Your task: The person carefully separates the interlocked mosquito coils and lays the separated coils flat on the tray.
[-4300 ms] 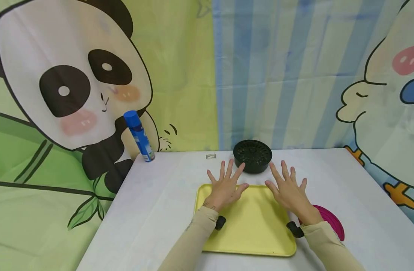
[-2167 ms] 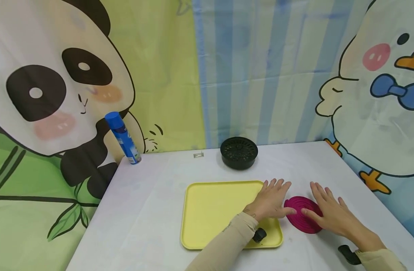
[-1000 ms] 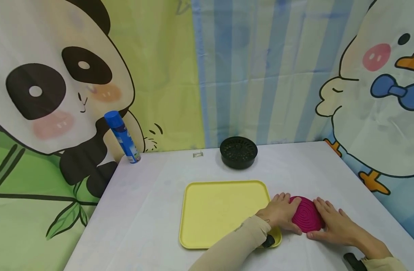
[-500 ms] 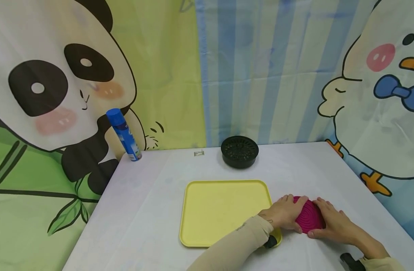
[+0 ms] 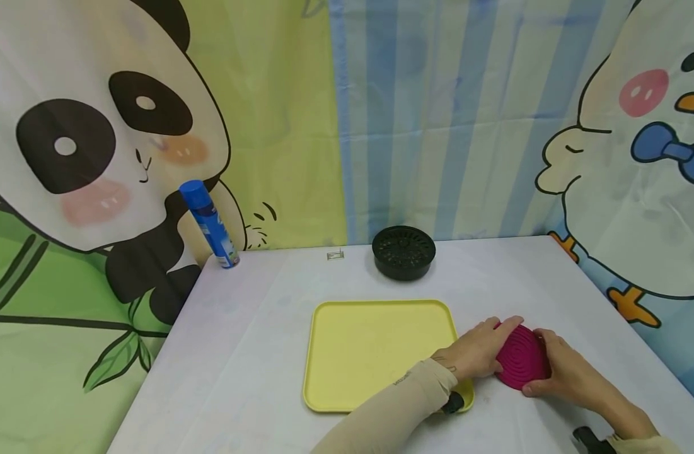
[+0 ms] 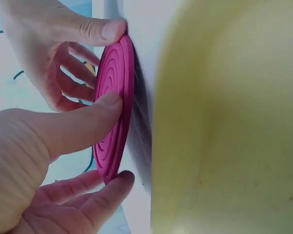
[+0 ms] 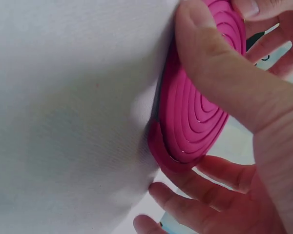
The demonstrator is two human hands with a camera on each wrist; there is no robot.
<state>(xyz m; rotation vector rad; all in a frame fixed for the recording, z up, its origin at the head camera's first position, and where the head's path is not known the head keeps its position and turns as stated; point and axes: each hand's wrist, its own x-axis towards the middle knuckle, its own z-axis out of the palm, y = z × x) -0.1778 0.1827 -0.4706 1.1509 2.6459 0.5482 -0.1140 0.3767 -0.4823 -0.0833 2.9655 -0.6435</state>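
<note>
A magenta round disc with concentric ridges (image 5: 519, 360) is held between both hands just right of the tray. My left hand (image 5: 476, 352) grips its left side; in the left wrist view the thumb presses the ridged face and the fingers (image 6: 107, 197) reach the rim. My right hand (image 5: 573, 373) grips the opposite side, its thumb (image 7: 215, 63) across the ridges and its fingers curled at the rim in the right wrist view. A dark shadow runs along the disc's underside, close over the white tabletop.
A yellow tray (image 5: 375, 353) lies beside the left forearm. Farther back stand a black round container with a slotted top (image 5: 403, 253) and, on the left corner, a blue spray can (image 5: 210, 226). A small metal piece (image 5: 335, 255) lies near the back edge, before a cartoon-print curtain (image 5: 290, 126).
Both hands, spread over the tray at first, have moved right to the disc and closed on its two sides. In the last half second the fingers curl further round it and the disc shifts slightly.
</note>
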